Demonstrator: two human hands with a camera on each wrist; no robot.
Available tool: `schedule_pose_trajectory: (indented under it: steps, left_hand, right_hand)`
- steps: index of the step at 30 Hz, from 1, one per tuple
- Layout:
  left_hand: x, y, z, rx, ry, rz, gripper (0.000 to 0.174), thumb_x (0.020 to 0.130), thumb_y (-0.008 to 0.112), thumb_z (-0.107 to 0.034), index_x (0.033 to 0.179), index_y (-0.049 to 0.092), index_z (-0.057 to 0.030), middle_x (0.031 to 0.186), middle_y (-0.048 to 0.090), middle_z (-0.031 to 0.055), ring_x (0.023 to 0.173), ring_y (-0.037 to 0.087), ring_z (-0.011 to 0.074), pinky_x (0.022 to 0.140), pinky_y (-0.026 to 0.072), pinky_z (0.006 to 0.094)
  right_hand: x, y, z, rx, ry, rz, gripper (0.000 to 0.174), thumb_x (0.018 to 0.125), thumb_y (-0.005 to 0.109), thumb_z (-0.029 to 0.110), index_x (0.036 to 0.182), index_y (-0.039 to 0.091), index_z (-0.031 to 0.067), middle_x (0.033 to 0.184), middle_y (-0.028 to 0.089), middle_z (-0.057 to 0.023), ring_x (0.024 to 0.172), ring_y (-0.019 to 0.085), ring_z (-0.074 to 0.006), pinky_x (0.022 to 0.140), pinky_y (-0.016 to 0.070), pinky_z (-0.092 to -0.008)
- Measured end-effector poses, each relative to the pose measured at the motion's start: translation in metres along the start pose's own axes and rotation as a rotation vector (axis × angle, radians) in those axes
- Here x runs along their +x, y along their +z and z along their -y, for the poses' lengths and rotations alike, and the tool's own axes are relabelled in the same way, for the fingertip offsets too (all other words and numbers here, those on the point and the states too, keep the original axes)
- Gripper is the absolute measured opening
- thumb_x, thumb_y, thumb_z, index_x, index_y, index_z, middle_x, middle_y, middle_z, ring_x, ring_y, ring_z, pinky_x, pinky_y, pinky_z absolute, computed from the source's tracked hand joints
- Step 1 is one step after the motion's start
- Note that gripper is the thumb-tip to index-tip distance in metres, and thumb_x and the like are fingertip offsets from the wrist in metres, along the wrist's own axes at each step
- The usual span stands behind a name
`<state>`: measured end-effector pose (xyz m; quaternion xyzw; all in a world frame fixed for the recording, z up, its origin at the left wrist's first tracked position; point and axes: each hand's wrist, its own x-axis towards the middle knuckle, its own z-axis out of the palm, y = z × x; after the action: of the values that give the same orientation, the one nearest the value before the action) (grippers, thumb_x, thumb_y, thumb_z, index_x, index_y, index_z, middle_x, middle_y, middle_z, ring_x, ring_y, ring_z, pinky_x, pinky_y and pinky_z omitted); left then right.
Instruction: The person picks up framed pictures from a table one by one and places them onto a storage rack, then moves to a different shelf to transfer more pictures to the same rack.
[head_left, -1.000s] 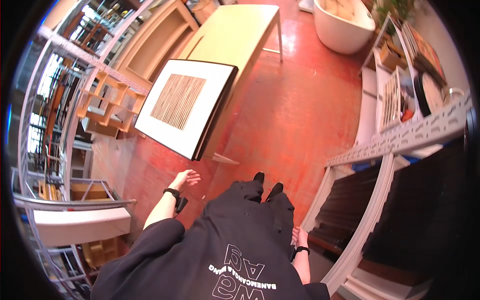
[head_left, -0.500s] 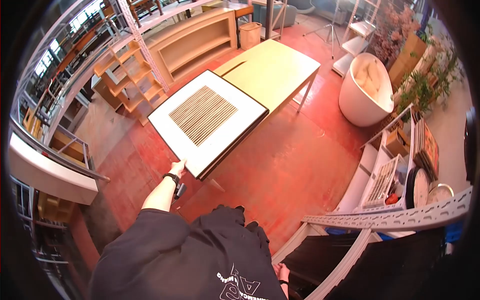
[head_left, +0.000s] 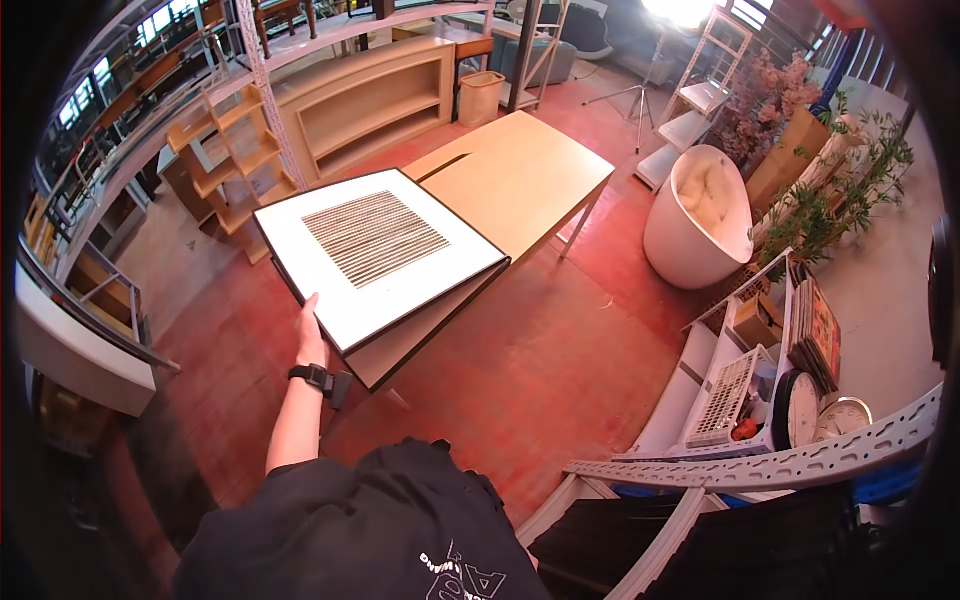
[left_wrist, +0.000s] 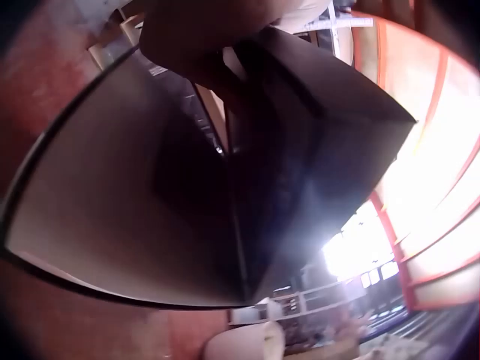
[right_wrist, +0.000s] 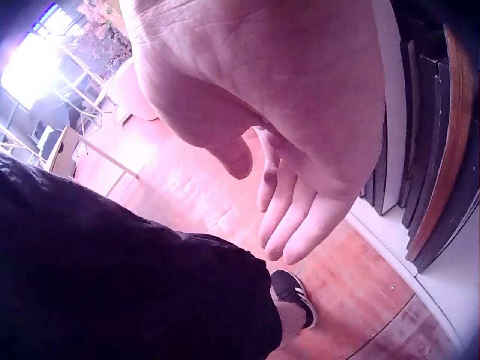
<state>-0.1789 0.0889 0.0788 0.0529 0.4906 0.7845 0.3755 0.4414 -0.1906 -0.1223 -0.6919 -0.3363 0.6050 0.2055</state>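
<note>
My left hand (head_left: 312,338) grips the near-left edge of a framed picture (head_left: 376,240), its thumb on top. The picture has a thin black frame, a white mat and a square of brown stripes. Its near side is tilted up, and a second dark-edged panel (head_left: 425,335) shows beneath it at the table's end. From the left wrist, two dark panels (left_wrist: 97,202) spread apart in a V below the hand. Seen only in the right wrist view, my right hand (right_wrist: 262,97) hangs by the dark trousers with loose fingers and holds nothing.
Beyond the picture extends a pale wooden table (head_left: 530,165). A white bathtub (head_left: 690,235) stands to its right. Shelving with a perforated metal beam (head_left: 780,450) is close on the right; upright dark panels (right_wrist: 427,135) stand beside my right hand. A wooden shelf unit (head_left: 235,165) is at left.
My left hand has gone from hanging free to holding the picture's near edge, which has risen and tilted. The head view has swung, and my right hand has left it.
</note>
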Motion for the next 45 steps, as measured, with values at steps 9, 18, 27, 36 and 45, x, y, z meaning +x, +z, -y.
schedule_pose_trajectory:
  steps: [9,18,27,36,45]
  left_hand:
    - [-0.003,0.086,-0.074,0.253,0.267,0.018,0.033,0.076,0.059,-0.013,0.102,0.054,0.0065,0.097,0.059,0.0119,0.084,0.058,0.0204,0.072,0.0459,0.0308]
    - [0.052,0.168,-0.116,0.158,-0.013,0.375,0.016,0.072,0.055,-0.008,0.084,0.052,0.0021,0.079,0.055,0.0094,0.072,0.057,0.022,0.068,0.0492,0.0343]
    - [0.08,0.226,-0.129,0.343,0.043,0.349,0.009,0.067,0.057,-0.004,0.074,0.053,0.0006,0.066,0.051,0.0066,0.058,0.055,0.0195,0.054,0.0485,0.0305]
    - [-0.017,0.253,-0.154,0.446,-0.045,0.655,0.02,0.072,0.049,-0.008,0.089,0.05,0.0041,0.079,0.057,0.01,0.07,0.059,0.0189,0.067,0.0492,0.0272]
    - [-0.125,0.291,-0.045,0.788,-0.335,0.805,0.015,0.069,0.052,-0.013,0.079,0.052,-0.0019,0.061,0.053,0.0035,0.051,0.054,0.013,0.045,0.0435,0.023]
  right_hand:
    - [-0.011,0.032,0.016,0.018,0.104,0.002,0.035,0.086,0.039,0.019,0.11,0.044,-0.0067,0.097,0.059,-0.0223,0.081,0.062,-0.0276,0.063,0.0516,-0.0307]
    - [-0.019,0.058,-0.002,0.235,0.314,-0.108,0.03,0.086,0.04,0.022,0.104,0.05,-0.0013,0.092,0.061,-0.0135,0.064,0.059,-0.017,0.037,0.0353,-0.0222]
    - [-0.051,0.082,-0.037,0.598,0.508,-0.212,0.024,0.083,0.043,0.019,0.096,0.049,0.0,0.085,0.061,-0.0143,0.072,0.061,-0.0234,0.06,0.0495,-0.0323]
    - [-0.06,0.107,-0.086,0.889,0.454,-0.269,0.022,0.085,0.039,0.014,0.091,0.049,-0.0049,0.08,0.059,-0.0169,0.068,0.06,-0.0279,0.06,0.0501,-0.0379]
    - [-0.018,0.076,-0.076,0.752,0.298,-0.443,0.023,0.086,0.046,0.02,0.097,0.055,0.0006,0.078,0.062,-0.0103,0.067,0.06,-0.0184,0.051,0.045,-0.0264]
